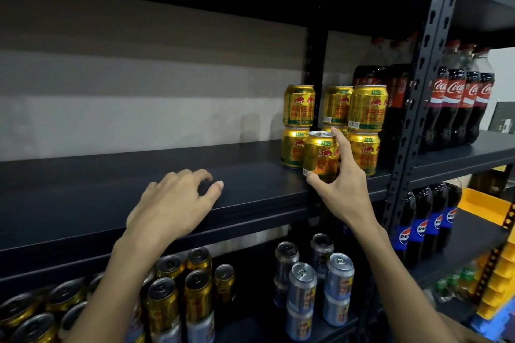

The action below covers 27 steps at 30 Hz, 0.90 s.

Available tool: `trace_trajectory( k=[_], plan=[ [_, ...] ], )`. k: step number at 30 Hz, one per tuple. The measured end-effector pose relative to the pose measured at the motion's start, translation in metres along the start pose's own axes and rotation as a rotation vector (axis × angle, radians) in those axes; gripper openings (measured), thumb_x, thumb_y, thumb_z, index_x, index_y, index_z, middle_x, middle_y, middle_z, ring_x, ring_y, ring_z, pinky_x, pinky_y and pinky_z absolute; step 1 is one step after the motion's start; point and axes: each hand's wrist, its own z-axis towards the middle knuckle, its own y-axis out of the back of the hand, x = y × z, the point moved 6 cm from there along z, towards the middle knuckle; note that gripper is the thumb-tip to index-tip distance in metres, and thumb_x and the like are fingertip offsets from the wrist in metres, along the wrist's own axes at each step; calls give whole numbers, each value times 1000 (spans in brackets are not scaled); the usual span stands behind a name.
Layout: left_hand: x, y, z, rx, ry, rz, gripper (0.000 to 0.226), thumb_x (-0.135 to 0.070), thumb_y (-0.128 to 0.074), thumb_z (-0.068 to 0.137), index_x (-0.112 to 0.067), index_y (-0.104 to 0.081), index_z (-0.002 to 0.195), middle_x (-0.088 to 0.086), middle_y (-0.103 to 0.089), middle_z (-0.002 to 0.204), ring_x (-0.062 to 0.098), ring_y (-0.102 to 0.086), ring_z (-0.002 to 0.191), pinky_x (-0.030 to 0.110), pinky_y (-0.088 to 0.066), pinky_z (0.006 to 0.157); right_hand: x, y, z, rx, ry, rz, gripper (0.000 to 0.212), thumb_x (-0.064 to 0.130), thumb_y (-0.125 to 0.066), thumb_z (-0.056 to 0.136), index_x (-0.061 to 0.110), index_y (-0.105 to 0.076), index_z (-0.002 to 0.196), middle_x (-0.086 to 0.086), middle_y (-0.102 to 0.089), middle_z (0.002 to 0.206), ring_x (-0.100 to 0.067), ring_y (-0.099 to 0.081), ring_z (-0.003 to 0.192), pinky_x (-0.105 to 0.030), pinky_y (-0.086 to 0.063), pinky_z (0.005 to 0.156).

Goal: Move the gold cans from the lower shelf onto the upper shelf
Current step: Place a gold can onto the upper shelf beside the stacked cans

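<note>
My right hand (344, 189) grips a gold can (319, 156) standing at the front of the dark upper shelf (111, 189). Behind it, several gold cans (367, 108) are stacked two high near the shelf's right end. My left hand (172, 203) rests on the upper shelf's front edge, fingers apart, holding nothing. On the lower shelf, at the bottom left, stand several more gold cans (198, 295), partly hidden by my left forearm.
Silver-blue cans (302, 292) stand stacked on the lower shelf to the right of the gold ones. Cola bottles (395, 97) fill the upper shelf's right end beside a perforated upright post (409, 125). Pepsi bottles (423, 225) and yellow bins (498, 267) lie further right.
</note>
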Motion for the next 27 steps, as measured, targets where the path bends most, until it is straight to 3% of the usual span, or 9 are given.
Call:
trace_trajectory(
  k=[11, 18, 22, 24, 27],
  plan=[
    [-2, 0, 0, 5, -3, 9, 50, -64, -26, 97, -38, -51, 131, -8, -57, 125, 16, -51, 116, 42, -39, 94, -3, 0, 0, 15, -15, -6, 96, 20, -79, 88, 42, -17, 159, 9, -53, 144, -3, -56, 122, 2, -39, 89],
    [-1, 0, 1, -3, -11, 23, 50, -64, -26, 97, -38, -51, 132, -8, -57, 126, 16, -51, 116, 43, -38, 95, -2, 0, -1, 22, -5, -16, 97, 23, -78, 88, 41, -14, 160, 7, -51, 147, -8, -55, 128, -25, -46, 106],
    [-2, 1, -1, -26, -16, 17, 50, -63, -26, 98, -36, -51, 132, -6, -57, 126, 18, -52, 115, 42, -38, 94, -2, -1, -6, -25, -4, -1, 107, 25, -78, 89, 44, -1, 160, 6, -41, 155, -10, -44, 140, -34, -40, 115],
    [-4, 2, -3, -52, -19, 29, 50, -62, -26, 98, -35, -51, 131, -6, -58, 125, 19, -54, 112, 41, -38, 90, -3, -2, -12, -67, -1, 30, 108, 25, -79, 89, 42, 0, 161, 7, -34, 159, -4, -37, 144, -26, -35, 116],
    [-6, 1, -6, -84, -30, 66, 50, -62, -25, 98, -35, -52, 131, -4, -59, 126, 21, -55, 111, 40, -37, 85, -6, -1, -21, -108, -17, 67, 103, 23, -78, 90, 37, -5, 162, 9, -32, 156, 5, -33, 141, -4, -27, 108]
  ],
)
